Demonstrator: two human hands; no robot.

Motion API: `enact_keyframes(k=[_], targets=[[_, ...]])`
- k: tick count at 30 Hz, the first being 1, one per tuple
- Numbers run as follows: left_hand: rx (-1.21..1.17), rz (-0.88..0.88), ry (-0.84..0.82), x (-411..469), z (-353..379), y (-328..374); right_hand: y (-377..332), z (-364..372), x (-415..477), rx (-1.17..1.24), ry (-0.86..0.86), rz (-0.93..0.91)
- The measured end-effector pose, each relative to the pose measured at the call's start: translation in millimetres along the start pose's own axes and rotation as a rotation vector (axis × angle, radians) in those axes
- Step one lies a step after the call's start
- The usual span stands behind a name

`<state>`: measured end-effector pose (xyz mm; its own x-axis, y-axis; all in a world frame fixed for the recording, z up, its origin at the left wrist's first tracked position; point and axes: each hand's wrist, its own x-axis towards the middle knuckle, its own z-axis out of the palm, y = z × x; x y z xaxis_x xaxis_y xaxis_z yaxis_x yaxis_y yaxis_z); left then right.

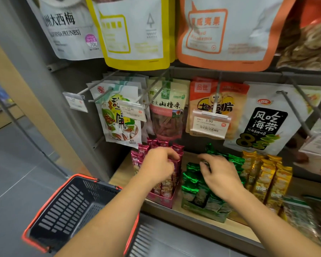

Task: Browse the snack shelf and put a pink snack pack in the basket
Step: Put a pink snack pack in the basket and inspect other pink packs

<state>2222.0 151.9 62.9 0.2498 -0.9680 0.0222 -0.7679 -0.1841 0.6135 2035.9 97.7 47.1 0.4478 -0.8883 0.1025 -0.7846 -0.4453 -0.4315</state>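
Observation:
Several pink snack packs [162,144] stand upright in a pink display box [162,200] on the wooden shelf [119,175]. My left hand [157,164] rests on the tops of these packs, its fingers curled around one of them. Over the green snack packs [190,182] beside them, my right hand [219,173] hovers with fingers bent, and the fingertips touch a pack top. The black basket with red rim [67,206] hangs below my left forearm, at the lower left, with nothing visible inside.
Gold snack packs [265,175] stand right of the green ones. Hanging pouches [167,110] on metal pegs with price tags [209,123] fill the rack above the shelf. Bigger pouches [133,32] hang higher up. A grey floor lies at the left.

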Motion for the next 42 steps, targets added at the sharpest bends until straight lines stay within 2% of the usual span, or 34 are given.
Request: enact_keyframes(k=[1,2,4,10,15,18,20,24,27,30,34,36,39,42], targets=[[0.077,0.022,0.083,0,-2,-4,0,-5,-6,0.060,0.039,-0.002],[0.184,0.048,0.088,-1,-2,-7,-1,-10,-11,0.100,0.063,-0.011],[0.330,0.052,-0.010,-3,6,-13,-4,-20,-21,0.121,0.070,-0.050],[0.478,0.027,-0.021,-10,-12,0,-12,-49,-46,0.147,-0.007,-0.161],[0.553,0.254,0.073,-43,-74,44,-23,-69,-63,0.229,-0.125,-0.165],[0.388,0.351,0.117,-74,-103,64,-36,-81,-74,0.295,-0.218,-0.158],[0.147,0.364,0.088,-85,-111,72,-46,-89,-83,0.437,-0.340,-0.130],[-0.429,0.286,-0.008,-87,-100,84,-61,-98,-104,0.977,-0.627,-0.055],[-0.709,0.242,-0.020,-83,-91,87,-64,-98,-112,1.308,-0.668,0.052],[-0.912,0.173,-0.068,-78,-89,85,-63,-102,-109,1.274,-0.569,0.082],[-1.110,0.059,-0.103,-75,-86,85,-63,-101,-105,1.156,-0.501,-0.009],[-1.089,0.042,-0.086,-76,-84,84,-61,-102,-104,1.124,-0.498,-0.045],[-0.977,0.130,-0.061,-77,-83,84,-57,-108,-102,1.094,-0.539,-0.054],[-0.950,0.217,-0.208,-83,-88,81,-51,-114,-101,1.038,-0.634,-0.087]])
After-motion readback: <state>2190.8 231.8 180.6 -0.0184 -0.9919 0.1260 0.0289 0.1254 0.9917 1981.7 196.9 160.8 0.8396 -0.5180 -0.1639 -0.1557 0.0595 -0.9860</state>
